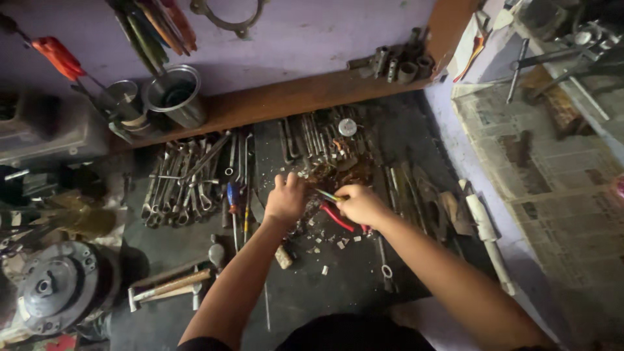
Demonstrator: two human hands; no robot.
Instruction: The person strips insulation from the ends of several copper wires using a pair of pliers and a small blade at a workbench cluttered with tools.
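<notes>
Head view:
Left hand [286,198]: fingers curled down onto a dark heap of small parts [335,170] at the middle of the bench [338,286]; it looks closed on something small, though what it pinches cannot be told.
Right hand [361,205]: clamped around red-handled pliers [338,218], handles trailing toward the person, nose pointing at the left fingers.
Work spot: a thin greenish piece [327,194] sits between the two hands, right at the pliers' nose.
Debris: pale chips [325,244] lie scattered just below the hands.
Left of hands: a row of spanners [185,182] and a blue-handled screwdriver [232,198], close beside the left wrist.
Near edge: a hammer [170,287] lies in front of the left forearm.
Right side: flat files and bars [416,195] just beside the right wrist, then a white tube [487,234] at the bench edge.
Risk, pinch: the pliers' nose is almost touching the left fingertips; a slip could nip them.
Risk, flying bits: judging by the chips, more fragments may snap off toward the face.
Risk, knocks: a wide elbow swing could shove the spanners or roll the tube off.
Open room: bare bench only toward the person, between the forearms; the back wall and shelf [312,91] close the far side.
</notes>
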